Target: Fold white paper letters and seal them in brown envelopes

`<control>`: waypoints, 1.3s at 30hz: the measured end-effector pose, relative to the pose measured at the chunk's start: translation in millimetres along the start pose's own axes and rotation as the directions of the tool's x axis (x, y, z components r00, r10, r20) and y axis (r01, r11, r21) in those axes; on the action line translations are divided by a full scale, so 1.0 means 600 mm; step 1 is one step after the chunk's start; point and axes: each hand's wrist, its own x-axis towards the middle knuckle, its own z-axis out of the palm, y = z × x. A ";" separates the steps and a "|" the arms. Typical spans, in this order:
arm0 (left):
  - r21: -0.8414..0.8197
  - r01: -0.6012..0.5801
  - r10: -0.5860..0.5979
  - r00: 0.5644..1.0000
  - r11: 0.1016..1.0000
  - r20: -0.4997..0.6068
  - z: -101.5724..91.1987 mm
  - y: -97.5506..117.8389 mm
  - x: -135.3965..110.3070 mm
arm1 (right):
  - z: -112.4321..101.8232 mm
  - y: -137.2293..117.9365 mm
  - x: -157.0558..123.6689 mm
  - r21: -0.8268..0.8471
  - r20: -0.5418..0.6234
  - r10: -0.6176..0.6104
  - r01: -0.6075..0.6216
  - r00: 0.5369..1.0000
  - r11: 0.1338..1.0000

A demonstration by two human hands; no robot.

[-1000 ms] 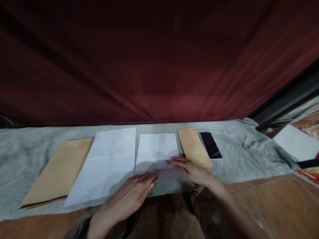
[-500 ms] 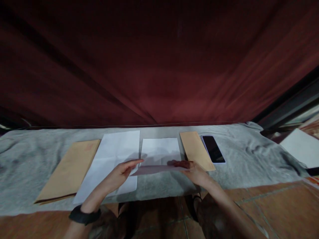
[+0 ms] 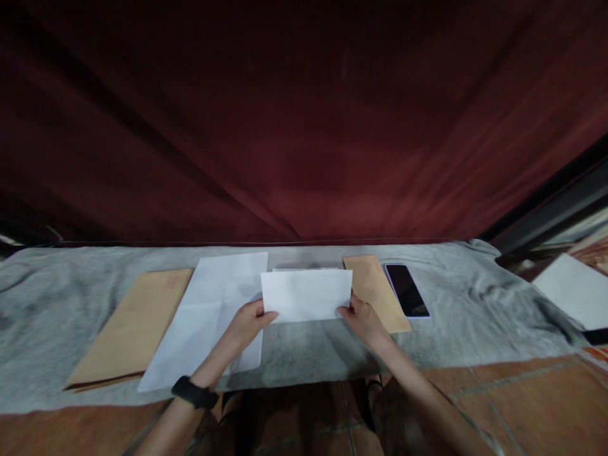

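Note:
A folded sheet of white paper [image 3: 306,294] is raised in front of me, its broad face turned my way. My left hand [image 3: 249,322] pinches its lower left corner, thumb in front and fingers behind. At the lower right corner my right hand [image 3: 363,320] grips it the same way. Larger white sheets [image 3: 209,313] with fold creases lie flat to the left, partly under my left hand. Close beside my right hand is a brown envelope [image 3: 375,291] lying on the cloth.
Brown envelopes [image 3: 128,323] are stacked at the far left on the grey cloth [image 3: 475,316]. A phone [image 3: 407,291] with a dark screen lies right of the single envelope. Behind the cloth hangs a dark red curtain [image 3: 304,139]. A white panel [image 3: 574,291] stands at the far right.
The paper, earlier seen nearly edge-on and low between my hands, is now folded and tilted up with its face toward me. Both hands have closed on its lower corners.

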 end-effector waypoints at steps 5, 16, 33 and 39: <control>0.133 0.027 -0.014 0.995 0.991 -0.102 0.016 0.004 0.006 | 0.020 -0.016 -0.001 -0.173 -0.091 0.065 -0.080 0.994 0.982; 0.501 0.190 -0.083 0.970 0.844 -0.229 0.034 0.022 0.010 | 0.038 -0.039 -0.004 -0.320 -0.176 -0.007 -0.051 0.984 0.946; 0.600 0.256 -0.124 0.960 0.758 -0.252 0.048 0.038 0.008 | 0.044 -0.052 0.005 -0.492 -0.123 -0.011 -0.051 0.992 0.869; 0.634 0.255 -0.120 0.961 0.730 -0.248 0.050 0.038 0.006 | 0.047 -0.052 0.002 -0.500 -0.126 -0.025 -0.042 0.992 0.865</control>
